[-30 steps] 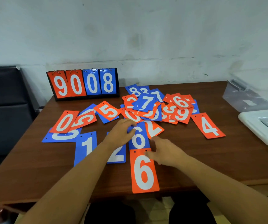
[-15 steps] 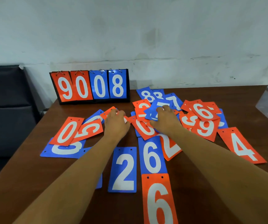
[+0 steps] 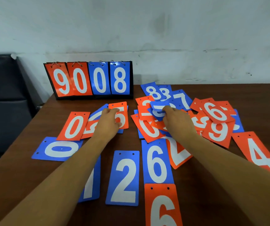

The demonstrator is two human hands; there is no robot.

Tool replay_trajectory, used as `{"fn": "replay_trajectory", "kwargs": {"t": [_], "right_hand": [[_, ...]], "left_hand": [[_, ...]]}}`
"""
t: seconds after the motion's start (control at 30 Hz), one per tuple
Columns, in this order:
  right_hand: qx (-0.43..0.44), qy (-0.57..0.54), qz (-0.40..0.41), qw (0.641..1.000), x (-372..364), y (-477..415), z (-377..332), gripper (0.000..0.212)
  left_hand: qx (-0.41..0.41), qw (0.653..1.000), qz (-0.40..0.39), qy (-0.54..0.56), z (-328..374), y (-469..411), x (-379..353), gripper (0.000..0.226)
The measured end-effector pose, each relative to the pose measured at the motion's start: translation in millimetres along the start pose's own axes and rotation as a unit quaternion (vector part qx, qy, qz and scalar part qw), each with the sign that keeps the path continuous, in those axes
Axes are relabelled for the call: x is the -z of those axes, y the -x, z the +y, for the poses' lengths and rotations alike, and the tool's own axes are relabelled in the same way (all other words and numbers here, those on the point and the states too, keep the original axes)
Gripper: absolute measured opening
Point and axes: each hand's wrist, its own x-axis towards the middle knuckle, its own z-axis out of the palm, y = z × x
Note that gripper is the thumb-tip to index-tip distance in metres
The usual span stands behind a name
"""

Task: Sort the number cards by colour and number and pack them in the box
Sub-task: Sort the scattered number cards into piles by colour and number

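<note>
Cards (image 3: 124, 176), orange and blue, overlap across the far half of the desk (image 3: 212, 201). My left hand (image 3: 109, 121) grips an orange 5 (image 3: 123, 117); my right hand (image 3: 176, 123) pinches a blue 7 (image 3: 158, 108) atop the heap. A scoreboard stand (image 3: 88, 79) occupies the far left corner. Bare wood shows near the right corner, with a white wall (image 3: 147, 30) behind.

The head camera looks forward and down, close over the table (image 3: 228, 92).

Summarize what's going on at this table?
A person is sorting loose orange and blue number cards on the table. The left hand grips an orange 5 card; the right hand pinches a blue card atop the central pile. A blue 2 and blue 6 lie side by side nearer. No box is in view.
</note>
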Motion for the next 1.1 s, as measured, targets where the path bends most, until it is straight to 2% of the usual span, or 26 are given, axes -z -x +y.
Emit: {"fn": "replay_trajectory", "kwargs": {"t": [0.07, 0.1, 0.23, 0.37, 0.43, 0.5, 0.6, 0.67, 0.7, 0.8, 0.9, 1.0, 1.1], "right_hand": [[-0.022, -0.073, 0.054, 0.996, 6, 4, 0, 0.026], [-0.018, -0.092, 0.046, 0.995, 7, 6, -1, 0.026], [0.016, -0.054, -0.057, 0.997, 13, 20, -17, 0.044], [0.023, -0.153, -0.055, 0.986, 11, 14, -61, 0.035], [-0.008, -0.194, -0.102, 0.976, 3, -1, -92, 0.033], [-0.05, -0.204, -0.139, 0.968, -9, -21, -119, 0.044], [-0.095, -0.109, -0.16, 0.976, -31, -48, -145, 0.079], [-0.132, -0.074, -0.171, 0.974, -40, -57, -154, 0.098], [-0.143, -0.076, -0.179, 0.97, -42, -60, -155, 0.099], [-0.139, -0.13, -0.198, 0.962, -39, -66, -149, 0.079], [-0.157, -0.265, -0.157, 0.938, -32, -65, -127, 0.049], [-0.154, -0.373, -0.107, 0.909, -21, -55, -108, 0.047], [-0.145, -0.421, -0.086, 0.891, -8, -37, -92, 0.047]], "left_hand": [[-0.022, 1.0, 0.003, 0.019, 0, 1, 4, 0.052], [-0.03, 0.999, 0.009, 0.027, -1, 2, 6, 0.048], [0.0, 0.997, 0.075, 0.009, -13, 8, 19, 0.042], [0.075, 0.991, 0.005, -0.111, -38, 10, 27, 0.065], [0.057, 0.992, -0.005, -0.114, -46, 12, 26, 0.06], [0.021, 0.994, 0.014, -0.104, -51, 13, 24, 0.047], [-0.004, 0.995, 0.035, -0.097, -57, 14, 20, 0.033], [-0.014, 0.996, 0.036, -0.081, -61, 14, 20, 0.032], [-0.025, 0.997, 0.03, -0.071, -64, 13, 21, 0.035], [-0.07, 0.994, -0.003, -0.084, -69, 10, 26, 0.051], [-0.065, 0.994, -0.055, -0.07, -70, 7, 34, 0.053], [-0.069, 0.99, -0.091, -0.083, -70, 7, 39, 0.054], [-0.068, 0.99, -0.089, -0.08, -68, 7, 40, 0.052]]}}
